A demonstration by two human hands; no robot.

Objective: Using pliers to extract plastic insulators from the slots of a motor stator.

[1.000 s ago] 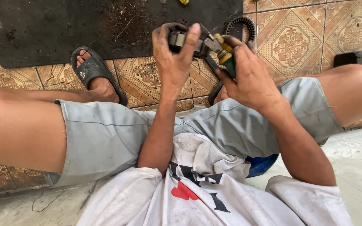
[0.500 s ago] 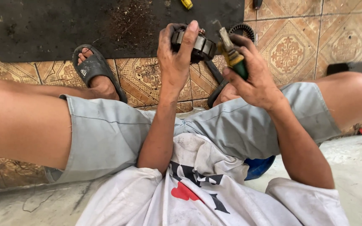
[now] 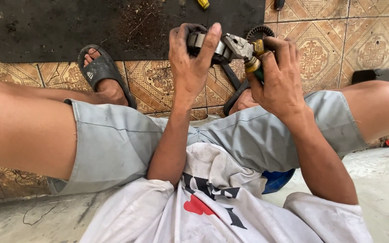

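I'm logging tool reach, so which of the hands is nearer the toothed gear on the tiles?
Right. The right hand holds pliers just below and beside the gear; the left hand grips a metal ring farther to the gear's left.

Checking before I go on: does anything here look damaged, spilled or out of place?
Nothing looks broken. The left hand grips a round metal part while the right hand works pliers on it. The one untidy spot is debris scattered over the black mat on the tiles.
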